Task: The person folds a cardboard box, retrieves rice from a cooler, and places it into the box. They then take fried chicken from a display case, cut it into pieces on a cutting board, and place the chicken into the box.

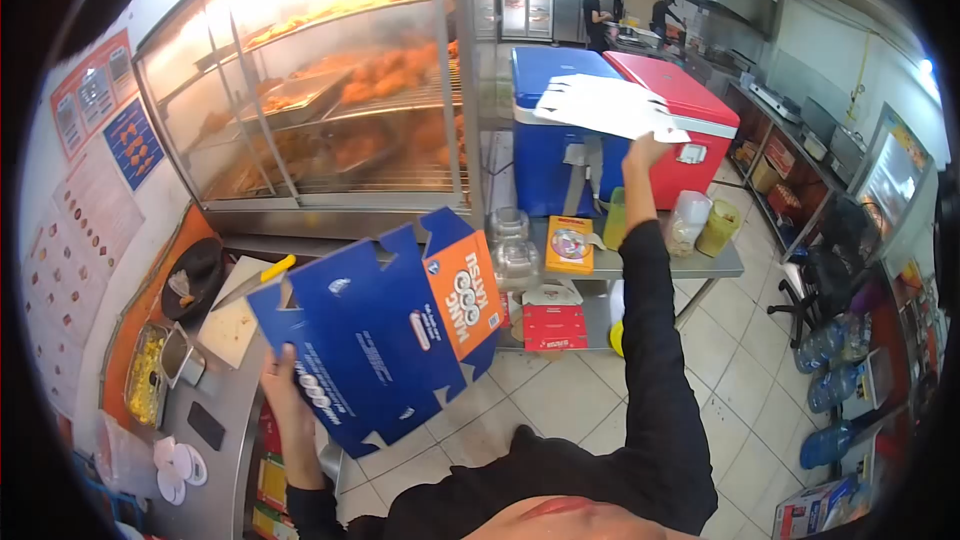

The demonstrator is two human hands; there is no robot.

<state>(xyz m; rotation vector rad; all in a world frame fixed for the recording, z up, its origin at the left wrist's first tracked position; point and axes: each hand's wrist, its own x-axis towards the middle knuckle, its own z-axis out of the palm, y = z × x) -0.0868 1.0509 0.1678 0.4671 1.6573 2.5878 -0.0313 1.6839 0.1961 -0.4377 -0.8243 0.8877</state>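
Steel table [722,262], coolers [618,90], tiled kitchen floor [735,370], heated display case [310,100]

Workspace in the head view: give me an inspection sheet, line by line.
Surface: metal counter on the left, partly hidden by the blue carton.
Job's things: blue carton, flattened; white flat pieces.
Clutter: yellow-handled knife at the cutting board, dark phone nearby.
Grippers: bare hands; left hand grips the carton, right hand holds the white pieces.
Cables: cannot tell for certain.
Surroundings: glass food cabinet, blue cooler, red cooler, two people far back.
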